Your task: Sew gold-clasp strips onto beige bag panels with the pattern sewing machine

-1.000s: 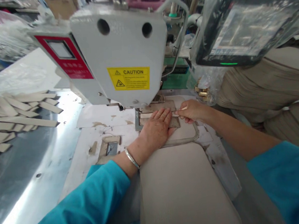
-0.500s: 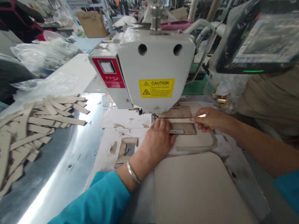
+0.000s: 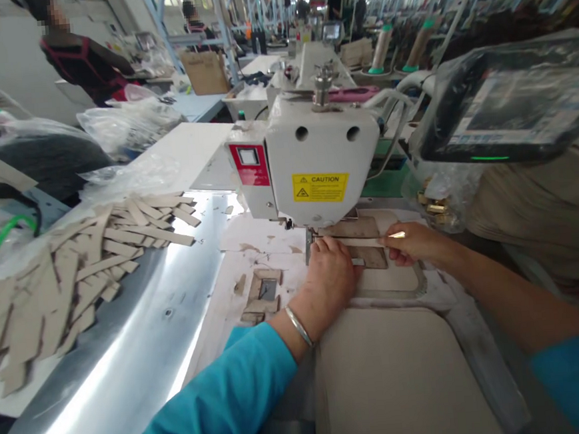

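Note:
A narrow beige strip lies across the brown template beneath the sewing machine head. Over the strip's left end, close to the presser foot, my left hand presses down with its fingers bunched together; its fingertips are partly hidden. My right hand pinches the strip's right end between thumb and fingers. A small shiny metal piece shows at these fingers, its kind unclear. Under the template is a beige rounded panel, and a larger beige panel lies nearer me.
Many loose beige strips are heaped on the left of the metal table. A square brown frame lies left of my hand. A plastic-wrapped screen overhangs the right, above a bag of brass-coloured parts. A person is at the back left.
The head view has tilted up and turned left, so the scene sits lower and further right. Both hands keep their places on the strip.

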`<state>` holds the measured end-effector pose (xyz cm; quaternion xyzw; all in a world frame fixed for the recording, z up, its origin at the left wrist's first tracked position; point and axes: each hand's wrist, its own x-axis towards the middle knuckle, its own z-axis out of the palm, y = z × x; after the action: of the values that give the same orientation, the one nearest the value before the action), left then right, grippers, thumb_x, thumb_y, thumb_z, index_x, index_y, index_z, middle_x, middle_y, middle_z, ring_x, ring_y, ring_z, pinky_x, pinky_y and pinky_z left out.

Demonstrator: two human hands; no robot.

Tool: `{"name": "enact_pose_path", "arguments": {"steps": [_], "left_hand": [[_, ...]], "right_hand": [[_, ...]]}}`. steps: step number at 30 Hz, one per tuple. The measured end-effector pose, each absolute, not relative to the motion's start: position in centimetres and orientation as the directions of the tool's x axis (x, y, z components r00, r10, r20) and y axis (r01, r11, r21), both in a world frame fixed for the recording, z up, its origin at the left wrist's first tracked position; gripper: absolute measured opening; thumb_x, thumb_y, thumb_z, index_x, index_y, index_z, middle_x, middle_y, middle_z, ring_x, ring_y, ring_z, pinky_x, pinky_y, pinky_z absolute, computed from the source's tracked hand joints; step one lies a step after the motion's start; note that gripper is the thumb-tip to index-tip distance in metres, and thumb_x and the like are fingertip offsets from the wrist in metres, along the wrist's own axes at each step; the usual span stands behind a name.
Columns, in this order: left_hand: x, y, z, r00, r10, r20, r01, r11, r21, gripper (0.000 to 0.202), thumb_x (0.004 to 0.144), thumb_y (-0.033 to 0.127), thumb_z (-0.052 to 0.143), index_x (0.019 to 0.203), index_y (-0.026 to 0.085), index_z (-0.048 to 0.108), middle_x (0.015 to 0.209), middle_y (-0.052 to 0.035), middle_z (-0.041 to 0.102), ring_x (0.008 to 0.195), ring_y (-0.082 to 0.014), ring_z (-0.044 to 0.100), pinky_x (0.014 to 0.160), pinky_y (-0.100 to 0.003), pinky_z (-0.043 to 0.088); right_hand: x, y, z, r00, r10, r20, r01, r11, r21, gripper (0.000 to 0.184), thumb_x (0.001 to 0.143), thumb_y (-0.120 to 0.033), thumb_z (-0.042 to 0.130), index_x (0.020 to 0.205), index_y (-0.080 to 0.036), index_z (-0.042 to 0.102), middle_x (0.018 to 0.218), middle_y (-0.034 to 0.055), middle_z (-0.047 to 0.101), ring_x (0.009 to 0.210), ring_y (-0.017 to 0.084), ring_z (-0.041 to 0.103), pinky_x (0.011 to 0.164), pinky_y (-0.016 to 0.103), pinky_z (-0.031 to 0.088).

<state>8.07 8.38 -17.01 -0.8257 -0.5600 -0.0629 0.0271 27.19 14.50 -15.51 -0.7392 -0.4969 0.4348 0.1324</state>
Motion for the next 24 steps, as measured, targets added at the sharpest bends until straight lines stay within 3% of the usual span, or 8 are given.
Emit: {"name": "enact_pose_path", "arguments": {"steps": [4,7,14,18,24], "left_hand": [[6.6,7.4,-17.6,0.405,0.899,0.165,0.901,-0.424,0.097,0.061,0.092,0.038,0.057,0.133,-0.006,0.046,0.136,-0.0296,0.05,0.13,-0.0358,0.045,0.108,-0.045,0.036],[6.0,6.8,-18.0,0.379,0.908,0.175,0.909,-0.402,0.115,0.063,0.093,0.039,0.055,0.135,-0.006,0.044,0.14,-0.0276,0.047,0.132,-0.0358,0.042,0.112,-0.045,0.031],[6.0,7.0,-17.4,0.36,0.904,0.232,0.925,-0.379,0.041,0.056,0.09,0.044,0.056,0.12,-0.004,0.056,0.117,-0.025,0.06,0.109,-0.0374,0.052,0.1,-0.05,0.039],[4.6,7.3,-17.1,0.368,0.898,0.24,0.917,-0.393,0.065,0.052,0.09,0.042,0.057,0.12,0.0,0.055,0.12,-0.0227,0.059,0.11,-0.0347,0.051,0.1,-0.046,0.04],[1.6,7.9,-16.4,0.378,0.905,0.195,0.913,-0.4,0.082,0.037,0.087,0.04,0.061,0.105,0.008,0.059,0.106,-0.0162,0.061,0.104,-0.032,0.053,0.094,-0.043,0.045]], "right_hand": [[27.2,14.6,-15.4,0.114,0.85,-0.513,0.622,-0.464,-0.631,0.021,0.087,-0.027,0.068,0.076,-0.018,0.052,0.05,-0.0028,0.059,0.039,0.011,0.056,0.041,0.019,0.044],[27.3,14.6,-15.3,0.115,0.849,-0.516,0.619,-0.467,-0.631,0.019,0.088,-0.024,0.065,0.076,-0.018,0.051,0.049,-0.0029,0.058,0.038,0.01,0.055,0.041,0.019,0.043],[27.3,14.7,-15.1,0.103,0.838,-0.536,0.621,-0.475,-0.623,0.021,0.089,-0.024,0.063,0.072,-0.018,0.052,0.05,-0.0024,0.058,0.039,0.009,0.054,0.04,0.017,0.041],[26.3,15.1,-15.2,0.092,0.837,-0.539,0.63,-0.468,-0.619,0.022,0.09,-0.021,0.062,0.07,-0.019,0.051,0.045,-0.004,0.055,0.034,0.008,0.05,0.038,0.017,0.038],[23.5,15.1,-14.7,0.064,0.847,-0.527,0.633,-0.443,-0.635,0.026,0.092,-0.016,0.057,0.067,-0.017,0.051,0.042,-0.005,0.052,0.03,0.006,0.046,0.035,0.016,0.029]]}}
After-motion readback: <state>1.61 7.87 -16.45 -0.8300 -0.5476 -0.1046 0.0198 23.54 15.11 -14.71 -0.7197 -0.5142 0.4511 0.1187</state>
